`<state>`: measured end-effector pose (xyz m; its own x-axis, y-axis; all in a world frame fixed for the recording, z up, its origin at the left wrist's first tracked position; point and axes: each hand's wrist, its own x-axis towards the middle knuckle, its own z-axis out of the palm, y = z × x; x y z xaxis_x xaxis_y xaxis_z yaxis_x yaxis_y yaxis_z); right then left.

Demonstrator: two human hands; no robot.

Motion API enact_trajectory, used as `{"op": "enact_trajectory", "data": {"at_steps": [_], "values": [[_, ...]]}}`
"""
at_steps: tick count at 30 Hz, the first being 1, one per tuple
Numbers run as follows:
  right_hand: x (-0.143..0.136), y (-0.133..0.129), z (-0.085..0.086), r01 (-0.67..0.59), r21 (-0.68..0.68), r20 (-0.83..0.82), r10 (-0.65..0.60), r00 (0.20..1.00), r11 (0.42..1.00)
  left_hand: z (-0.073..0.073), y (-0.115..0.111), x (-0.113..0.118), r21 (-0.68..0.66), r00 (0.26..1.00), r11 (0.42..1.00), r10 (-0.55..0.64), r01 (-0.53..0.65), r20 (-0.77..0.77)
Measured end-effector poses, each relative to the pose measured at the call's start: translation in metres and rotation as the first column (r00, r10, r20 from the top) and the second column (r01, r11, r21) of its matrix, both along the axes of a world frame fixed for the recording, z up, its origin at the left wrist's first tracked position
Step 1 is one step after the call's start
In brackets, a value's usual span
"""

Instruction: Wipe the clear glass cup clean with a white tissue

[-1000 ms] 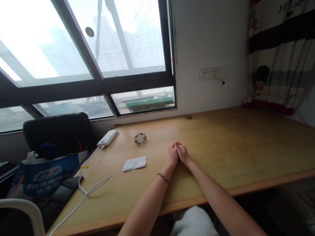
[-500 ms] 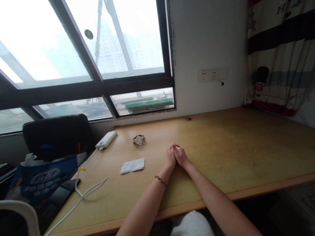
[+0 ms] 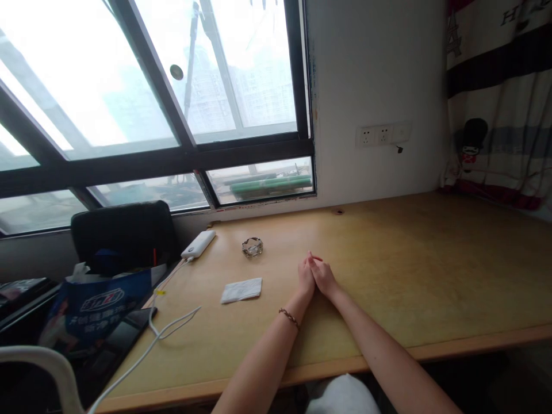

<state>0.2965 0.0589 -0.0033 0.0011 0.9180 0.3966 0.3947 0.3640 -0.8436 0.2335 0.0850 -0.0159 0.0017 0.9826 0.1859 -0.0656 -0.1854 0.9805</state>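
Worktop (image 3: 409, 276): yellow-tan, slightly worn sheen, paler by the window, orange-brown edge strip along the near side. Round cable hole (image 3: 338, 211) near the back edge.

Room: dark-framed window (image 3: 248, 86) upper left, bright haze outside, green tubes (image 3: 271, 185) visible through the low pane. Pale wall (image 3: 345, 69) right of it, with socket plates (image 3: 375, 135). Patterned curtain (image 3: 509, 103) at far right, guardsman print, dark red hem. Black chair back (image 3: 125, 227) beyond the left edge, blue printed bag (image 3: 103, 305) in front of it.

Folded tissue (image 3: 241, 290): white, flat, rough rectangle, slightly skewed, lying left of the hands, apart from them. Behind it, a metallic openwork ring (image 3: 252, 248), silvery with darker bits, wavy rim, resting on the worktop. White power bank (image 3: 199, 244) by the left edge, white cable (image 3: 133, 366) plugged into its near end; the cable has a yellow tag and a loop on the worktop.

Grip: left hand (image 3: 306, 279) and right hand (image 3: 324, 277) pressed together, fingers folded in, centre of the worktop. Can't tell if anything sits between the palms. Braided brown bracelet (image 3: 290, 318) on the left wrist. Nearest loose item to the left hand is the tissue; neither hand touches it.
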Motion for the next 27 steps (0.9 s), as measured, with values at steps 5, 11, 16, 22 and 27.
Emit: {"op": "enact_trajectory", "data": {"at_steps": [5,11,16,22,27], "values": [[-0.0010,-0.0007,0.0010,-0.001,0.011,-0.009,0.001,1.000,1.000,-0.0006,0.0002,-0.0004,0.002,1.000,1.000,-0.001,0.001,0.019],[-0.0006,-0.0005,-0.0001,0.006,0.012,-0.005,-0.006,1.000,1.000,0.0001,0.0002,0.0001,-0.013,1.000,1.000,0.008,-0.008,0.017],[-0.0004,0.0004,-0.0022,0.016,0.006,-0.015,-0.016,1.000,1.000,-0.0026,0.0029,0.0004,-0.026,1.000,1.000,-0.001,0.001,0.026],[-0.0011,0.0009,-0.0033,0.034,-0.008,-0.023,-0.035,0.999,0.999,-0.0053,0.0055,0.0002,-0.029,1.000,0.999,0.014,-0.014,0.012],[-0.0016,0.0018,-0.0053,0.056,-0.013,-0.025,-0.056,0.998,0.998,-0.0057,0.0062,0.0012,-0.048,0.999,0.999,0.017,-0.016,0.031]]}}
